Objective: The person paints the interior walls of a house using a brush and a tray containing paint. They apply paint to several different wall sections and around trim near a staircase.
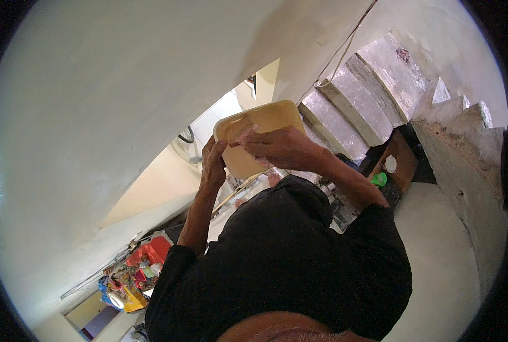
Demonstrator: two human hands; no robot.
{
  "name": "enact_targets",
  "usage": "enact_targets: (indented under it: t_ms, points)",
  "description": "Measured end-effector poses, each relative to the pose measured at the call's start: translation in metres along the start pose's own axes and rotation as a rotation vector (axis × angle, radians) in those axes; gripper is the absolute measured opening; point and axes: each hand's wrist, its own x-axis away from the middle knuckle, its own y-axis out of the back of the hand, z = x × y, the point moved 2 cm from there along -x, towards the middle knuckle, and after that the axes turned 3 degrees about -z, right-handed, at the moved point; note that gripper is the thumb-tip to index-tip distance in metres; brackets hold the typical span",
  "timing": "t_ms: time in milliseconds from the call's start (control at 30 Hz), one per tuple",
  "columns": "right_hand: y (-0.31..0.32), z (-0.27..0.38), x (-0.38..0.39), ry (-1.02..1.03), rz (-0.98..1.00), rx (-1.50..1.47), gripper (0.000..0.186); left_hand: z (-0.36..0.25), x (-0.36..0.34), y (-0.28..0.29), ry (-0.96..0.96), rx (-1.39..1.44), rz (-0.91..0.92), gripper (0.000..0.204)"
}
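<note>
In front of my body I hold a shallow tan tub (285, 117) with rounded corners, tilted so its inside faces me. My left hand (213, 162) grips the tub's left edge, with the thumb over the rim. Inside it, my right hand (285, 149) is closed, its fingers pressed against the bottom. A crumpled pinkish piece (245, 135) shows at those fingertips; it looks like thin cloth, but its kind is unclear. The fingers partly hide it.
Rough concrete stairs (351, 105) rise at the far right, with a cable (345, 54) on the wall beside them. A brown board (399, 159) carries a white lid and a green item (379, 179). Colourful clutter (131, 276) fills the lower left.
</note>
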Motion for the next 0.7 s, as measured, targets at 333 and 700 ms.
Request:
enact_targets:
  t_ms: [333,700]
  points:
    - [0.04,-0.001,0.012,-0.105,-0.147,-0.05,0.014,0.006,0.003,-0.002,-0.071,0.023,-0.035,0.064]
    - [0.038,0.01,0.027,-0.08,-0.147,-0.037,0.025,0.014,0.005,0.0,-0.136,0.071,-0.011,0.062]
